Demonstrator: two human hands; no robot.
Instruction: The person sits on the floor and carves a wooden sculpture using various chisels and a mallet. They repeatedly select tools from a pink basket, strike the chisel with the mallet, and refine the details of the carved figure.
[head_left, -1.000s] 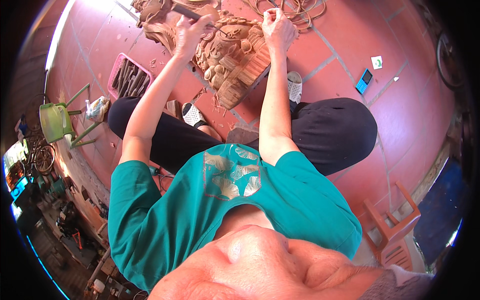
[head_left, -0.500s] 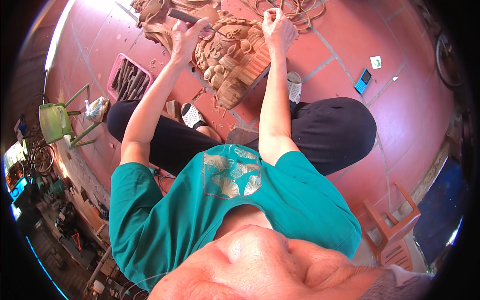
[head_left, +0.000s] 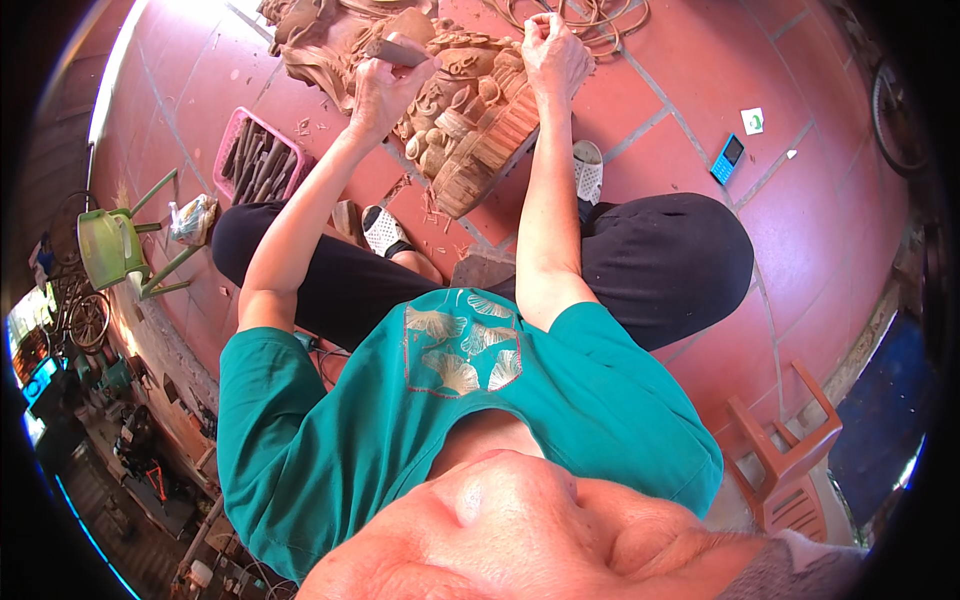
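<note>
A brown wood carving (head_left: 455,165) with dense rounded relief lies on the floor in front of me, at the top of the view. My left hand (head_left: 382,97) is closed around the dark handle of a carving chisel (head_left: 394,53), over the carving's left part. The chisel's thin blade is mostly hidden by the fingers now. Above the carving's right end, my right hand (head_left: 556,62) is raised with thumb and fingers pinched together. Whatever it may hold is too small to make out.
A pink basket (head_left: 240,115) of dark sticks stands left, near a green stool (head_left: 108,248) and a plastic bag (head_left: 193,218). Coiled cord (head_left: 615,35) lies beyond my right hand. A blue phone (head_left: 728,160) rests at right; a brown plastic chair (head_left: 785,450) stands lower right.
My left hand has turned and shifted slightly right, and the chisel handle has swung with it, nearer the carving's middle. The right hand has barely moved, still pinched.
</note>
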